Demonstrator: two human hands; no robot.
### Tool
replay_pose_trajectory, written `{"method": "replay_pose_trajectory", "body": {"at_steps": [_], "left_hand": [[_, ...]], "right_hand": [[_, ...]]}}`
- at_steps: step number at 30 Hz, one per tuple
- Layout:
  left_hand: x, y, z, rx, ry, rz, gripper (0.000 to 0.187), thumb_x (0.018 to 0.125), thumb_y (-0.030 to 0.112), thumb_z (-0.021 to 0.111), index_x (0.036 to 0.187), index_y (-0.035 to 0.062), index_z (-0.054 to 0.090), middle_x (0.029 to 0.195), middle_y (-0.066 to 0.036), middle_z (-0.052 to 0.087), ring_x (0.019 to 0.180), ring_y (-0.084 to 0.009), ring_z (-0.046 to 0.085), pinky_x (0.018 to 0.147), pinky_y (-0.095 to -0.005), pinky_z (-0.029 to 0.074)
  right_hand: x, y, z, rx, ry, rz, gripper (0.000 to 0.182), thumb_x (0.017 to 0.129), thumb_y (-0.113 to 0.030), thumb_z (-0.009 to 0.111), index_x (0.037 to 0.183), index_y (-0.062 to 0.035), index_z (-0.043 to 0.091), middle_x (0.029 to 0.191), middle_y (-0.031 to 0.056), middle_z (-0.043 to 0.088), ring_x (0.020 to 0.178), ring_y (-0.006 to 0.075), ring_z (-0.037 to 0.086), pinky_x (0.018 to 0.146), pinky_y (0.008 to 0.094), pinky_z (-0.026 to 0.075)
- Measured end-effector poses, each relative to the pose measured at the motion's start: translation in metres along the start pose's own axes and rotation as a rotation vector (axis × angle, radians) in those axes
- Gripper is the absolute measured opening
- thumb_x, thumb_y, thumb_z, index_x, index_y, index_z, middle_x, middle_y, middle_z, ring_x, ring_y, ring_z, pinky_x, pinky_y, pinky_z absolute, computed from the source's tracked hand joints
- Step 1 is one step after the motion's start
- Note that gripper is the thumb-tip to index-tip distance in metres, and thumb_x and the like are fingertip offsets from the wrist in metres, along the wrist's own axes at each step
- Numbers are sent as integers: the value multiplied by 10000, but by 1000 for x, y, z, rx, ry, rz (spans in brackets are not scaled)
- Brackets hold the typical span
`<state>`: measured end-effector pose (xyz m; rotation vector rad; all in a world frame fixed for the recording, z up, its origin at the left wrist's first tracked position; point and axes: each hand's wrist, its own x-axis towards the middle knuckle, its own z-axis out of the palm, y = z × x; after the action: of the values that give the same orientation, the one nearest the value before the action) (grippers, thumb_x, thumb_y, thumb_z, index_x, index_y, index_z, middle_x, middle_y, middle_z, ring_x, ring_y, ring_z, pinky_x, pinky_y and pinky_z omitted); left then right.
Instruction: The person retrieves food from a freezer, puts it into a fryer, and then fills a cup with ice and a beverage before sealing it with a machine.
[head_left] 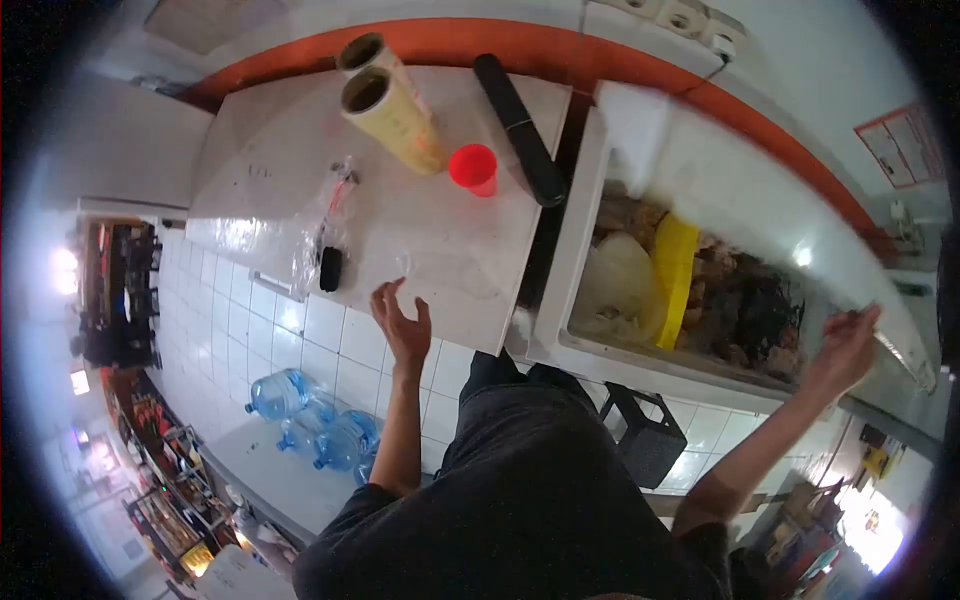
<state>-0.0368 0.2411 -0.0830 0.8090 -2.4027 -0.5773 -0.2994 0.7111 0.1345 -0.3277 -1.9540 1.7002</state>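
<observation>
My right hand [846, 348] is closed on the edge of the raised white lid [770, 190] of a chest freezer [585, 240]. Inside the freezer lie a frosty whitish bag [615, 285], a yellow divider-like strip [678, 280] and brownish packed contents [735, 310]. My left hand [402, 318] hovers by the front edge of the white worktop [420, 240], fingers apart and holding nothing. Nearest to it on the worktop are a small black object [330, 269] and crumpled clear plastic [312, 235].
Two film rolls [400, 120], a red cup [474, 170] and a long black object [520, 130] are on the worktop. Large blue water bottles [345, 440] lie below at left. A black stool-like crate [645, 440] stands below the freezer.
</observation>
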Motion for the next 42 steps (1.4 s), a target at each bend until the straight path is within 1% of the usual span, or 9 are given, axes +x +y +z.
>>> {"method": "replay_pose_trajectory", "body": {"at_steps": [4,7,8,11,14,17,22,30,42], "left_hand": [[13,-37,-15,38,-7,-108,589,732,96,732,1248,37,453,1210,-199,440,1168,-376,411,993,-485,347],[24,-41,-18,-20,-58,-58,733,695,177,806,1300,46,413,1247,-206,420,1206,-374,383,1006,-493,340],[24,-51,-11,62,-79,13,845,656,231,849,1337,51,382,1289,-212,389,1238,-374,352,1016,-497,334],[32,-54,-1,30,-141,-16,869,641,241,857,1352,80,384,1326,-222,355,1267,-379,327,1015,-507,339],[38,-61,14,56,-194,-62,796,661,215,842,1313,64,409,1325,-214,369,1261,-370,343,1012,-504,345],[40,-88,38,30,-173,34,700,687,171,818,1254,31,431,1294,-194,408,1237,-360,373,1013,-500,344],[37,-76,39,-96,-199,17,635,706,128,798,1214,9,436,1254,-179,448,1174,-340,440,957,-463,411],[-12,-49,63,-253,-135,-61,990,667,85,835,1446,54,225,1258,-154,500,1140,-272,520,959,-412,447],[-95,114,112,-41,-699,117,792,633,338,844,1248,71,422,1115,-173,557,1022,-291,563,859,-419,463]], "right_hand": [[121,-27,48,-60,-62,-219,346,923,-343,609,882,-5,671,768,62,619,721,170,578,708,297,439],[341,21,36,-780,-341,-1239,534,947,-377,514,1319,5,482,1302,153,524,1214,190,487,1052,345,363],[281,-27,85,-1464,130,-998,475,959,-314,499,1374,-89,445,1331,108,518,1266,178,443,1090,348,318],[389,-32,74,-1137,-252,-787,421,967,-291,486,1328,-75,480,1265,88,562,1168,224,531,1037,365,387],[190,-83,128,71,-60,-108,397,957,-258,504,1272,-16,504,1165,115,603,1059,235,590,971,375,448],[146,-88,127,132,-261,-297,518,1005,-328,397,845,154,499,673,202,509,478,216,382,425,380,334],[120,-40,65,-562,-389,-684,328,950,-230,518,1205,-26,555,980,103,628,908,210,629,863,361,512],[-80,346,59,-655,-1291,396,187,844,-165,614,1007,-74,622,968,106,655,861,210,643,776,364,499],[-230,605,55,-1006,-1903,182,229,863,-99,553,1076,-46,618,1168,156,568,1101,352,554,908,433,481]]}}
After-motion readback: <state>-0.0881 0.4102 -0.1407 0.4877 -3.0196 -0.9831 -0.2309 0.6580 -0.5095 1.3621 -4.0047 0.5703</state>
